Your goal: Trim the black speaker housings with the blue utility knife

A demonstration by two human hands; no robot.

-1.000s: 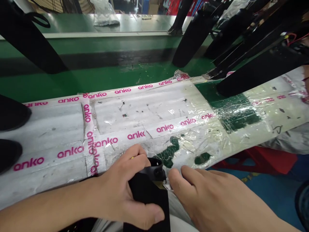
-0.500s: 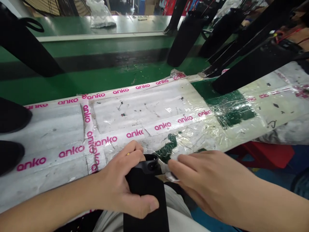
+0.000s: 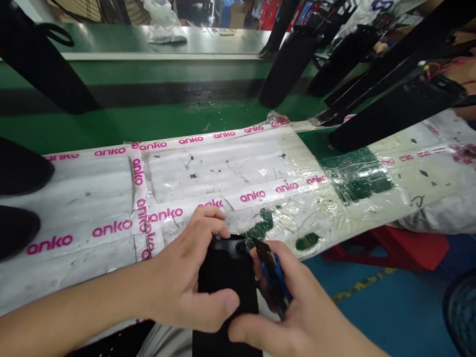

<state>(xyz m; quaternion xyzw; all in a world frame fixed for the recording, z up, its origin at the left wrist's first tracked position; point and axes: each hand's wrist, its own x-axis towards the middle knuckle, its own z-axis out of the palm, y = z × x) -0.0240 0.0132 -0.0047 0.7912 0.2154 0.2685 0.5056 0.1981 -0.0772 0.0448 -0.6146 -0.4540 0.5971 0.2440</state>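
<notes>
My left hand [image 3: 186, 282] is wrapped round the top of a long black part [image 3: 226, 287] that stands at the near edge of the table, thumb across its front. My right hand [image 3: 293, 312] is closed on a small blue and black tool [image 3: 273, 277], held against the right side of the black part near its upper end. Both hands sit just in front of the worktable [image 3: 92, 198], which is covered in white sheet and clear tape printed "anko".
Several long black parts [image 3: 390, 111] lean onto the table from the right and back. Two black ends [image 3: 18, 168] stick in from the left. A green conveyor [image 3: 148, 119] runs behind. A red crate [image 3: 401, 245] sits under the table on a blue floor.
My right hand turned palm up and now holds the blue and black tool against the part. My left hand shifted its grip slightly higher on the part.
</notes>
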